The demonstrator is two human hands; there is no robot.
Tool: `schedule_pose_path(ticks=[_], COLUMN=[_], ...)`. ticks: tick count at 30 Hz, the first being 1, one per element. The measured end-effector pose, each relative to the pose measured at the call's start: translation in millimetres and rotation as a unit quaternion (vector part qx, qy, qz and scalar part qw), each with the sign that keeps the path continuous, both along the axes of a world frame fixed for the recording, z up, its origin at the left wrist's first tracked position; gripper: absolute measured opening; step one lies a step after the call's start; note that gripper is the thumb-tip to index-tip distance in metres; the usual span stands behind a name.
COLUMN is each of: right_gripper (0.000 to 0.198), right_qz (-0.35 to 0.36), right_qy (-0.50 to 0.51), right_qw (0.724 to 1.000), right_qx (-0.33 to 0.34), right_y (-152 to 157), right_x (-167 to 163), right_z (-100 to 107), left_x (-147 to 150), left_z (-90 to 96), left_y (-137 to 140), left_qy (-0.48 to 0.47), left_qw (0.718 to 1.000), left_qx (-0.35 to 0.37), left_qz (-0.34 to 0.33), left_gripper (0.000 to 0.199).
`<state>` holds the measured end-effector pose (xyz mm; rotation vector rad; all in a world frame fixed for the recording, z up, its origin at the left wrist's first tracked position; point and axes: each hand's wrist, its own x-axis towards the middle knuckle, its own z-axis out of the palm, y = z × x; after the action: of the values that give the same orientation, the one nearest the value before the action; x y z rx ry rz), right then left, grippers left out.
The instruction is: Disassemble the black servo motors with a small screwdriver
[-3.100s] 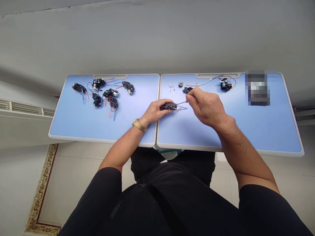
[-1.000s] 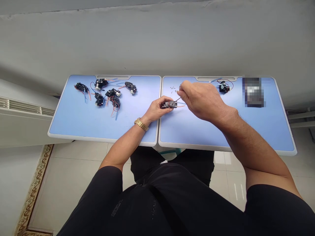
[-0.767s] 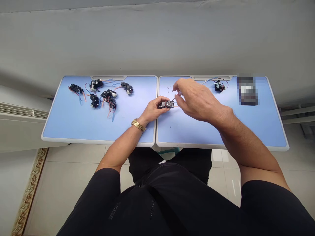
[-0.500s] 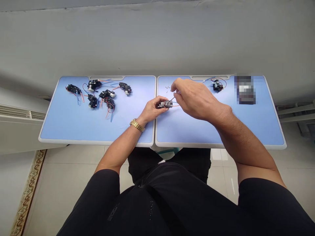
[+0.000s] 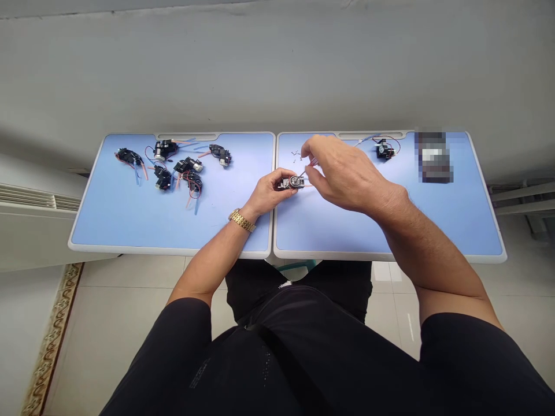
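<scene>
Screwdriver [image 5: 303, 173] in right hand [image 5: 347, 173], unit [image 5: 295, 182] in left hand [image 5: 265, 194]

Okay, tallying everything off the seam [image 5: 273, 238]: two panels [image 5: 208, 231], one on each side of it. Eight modules [image 5: 162, 178] altogether, if I counted right. Six of those are left of the seam, two are right of it, counting the held module [image 5: 296, 182]. Two hands: the left hand [image 5: 265, 193] reaches across the seam, the right hand [image 5: 342, 173] is right of it. One screwdriver [image 5: 303, 173], also right. One watch [image 5: 241, 220], left. One blurred-out dark item [image 5: 435, 158], way off to the right. Screws [image 5: 296, 153]: several, just right of the seam, too tiny to count.
</scene>
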<state>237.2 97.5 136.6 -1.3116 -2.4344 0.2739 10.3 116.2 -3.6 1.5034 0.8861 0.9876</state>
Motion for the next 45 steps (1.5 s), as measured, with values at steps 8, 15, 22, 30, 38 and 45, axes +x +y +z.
schedule_pose_path(ticks=[8,15,22,30,38,45], right_gripper=[0.028,0.026,0.024,0.027,0.032,0.022], right_qz=[-0.015,-0.037,-0.019,-0.038,-0.083,-0.103], right_qy=[-0.031,-0.024,-0.021,0.072,0.337,0.277], right_qw=[0.999,0.999,0.999,0.996,0.935,0.947], right_qx=[0.003,0.010,0.030,0.025,-0.076,-0.129], right_y=[1,0,0,-2,0,-4], right_x=[-2,-2,2,14,28,24], right_z=[4,2,2,-2,-59,-84], left_x=[0,-1,0,-1,-1,-2], left_z=[1.1,-1.0,-1.9,-2.8,-2.1,-2.6], left_y=[0,0,0,0,0,1], left_qy=[0.005,0.002,0.005,0.000,0.004,0.008], left_qw=[1.000,1.000,1.000,1.000,1.000,1.000], left_qx=[-0.002,-0.008,-0.008,-0.012,-0.006,-0.006], left_qz=[0.000,0.001,0.004,0.004,-0.001,0.001], left_gripper=[0.038,0.038,0.039,0.040,0.038,0.039])
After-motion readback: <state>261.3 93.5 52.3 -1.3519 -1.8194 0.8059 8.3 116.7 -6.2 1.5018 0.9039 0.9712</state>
